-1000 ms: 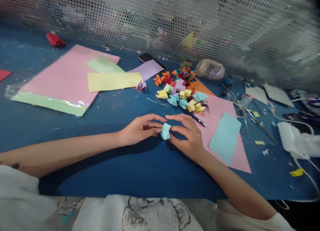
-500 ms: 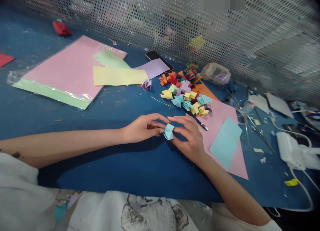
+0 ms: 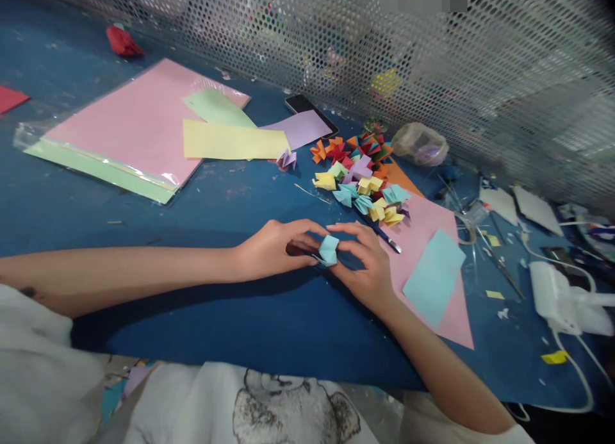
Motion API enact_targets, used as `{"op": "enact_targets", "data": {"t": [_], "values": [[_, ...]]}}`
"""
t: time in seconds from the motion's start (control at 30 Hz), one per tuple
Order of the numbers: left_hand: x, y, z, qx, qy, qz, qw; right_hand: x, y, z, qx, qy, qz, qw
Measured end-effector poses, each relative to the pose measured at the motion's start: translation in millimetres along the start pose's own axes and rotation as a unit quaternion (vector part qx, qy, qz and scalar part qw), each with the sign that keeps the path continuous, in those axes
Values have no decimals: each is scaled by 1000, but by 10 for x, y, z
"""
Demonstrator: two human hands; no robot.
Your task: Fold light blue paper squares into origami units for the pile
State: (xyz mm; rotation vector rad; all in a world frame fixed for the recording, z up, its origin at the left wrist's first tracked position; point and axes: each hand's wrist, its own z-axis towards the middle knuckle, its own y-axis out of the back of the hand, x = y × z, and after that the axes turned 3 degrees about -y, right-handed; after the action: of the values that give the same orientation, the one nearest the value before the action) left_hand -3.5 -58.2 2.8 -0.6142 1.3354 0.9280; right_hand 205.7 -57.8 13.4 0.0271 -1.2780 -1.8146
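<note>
A small light-blue folded paper piece (image 3: 329, 250) is pinched between my two hands above the blue table. My left hand (image 3: 276, 248) grips its left edge with thumb and fingertips. From the other side, the fingertips and thumb of my right hand (image 3: 362, 261) hold it. Just beyond my hands lies a heap of folded paper pieces (image 3: 358, 168) in orange, red, purple, yellow and light blue. A craft knife (image 3: 389, 240) sticks out beneath that heap. One purple folded piece (image 3: 287, 160) sits apart to its left.
A light-blue paper sheet (image 3: 436, 279) rests on a pink sheet (image 3: 459, 325) at right. Left are a plastic-wrapped paper pack (image 3: 120, 127), a yellow strip (image 3: 230, 141) and a phone (image 3: 300, 102). A perforated metal screen (image 3: 307, 47) stands behind. A white corded device (image 3: 552, 296) lies far right.
The light-blue folded piece has turned slightly in my fingers, and a lower flap now shows at my left thumb. The view has shifted a little.
</note>
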Motion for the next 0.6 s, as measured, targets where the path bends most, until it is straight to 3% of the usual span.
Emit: {"op": "enact_targets", "data": {"t": [0.3, 0.6], "values": [[8, 1, 2, -19, 4, -1, 1000, -9, -6, 6, 27, 13, -2, 1000], [5, 10, 5, -14, -10, 28, 999, 39, 12, 16, 2, 36, -36, 999]]}}
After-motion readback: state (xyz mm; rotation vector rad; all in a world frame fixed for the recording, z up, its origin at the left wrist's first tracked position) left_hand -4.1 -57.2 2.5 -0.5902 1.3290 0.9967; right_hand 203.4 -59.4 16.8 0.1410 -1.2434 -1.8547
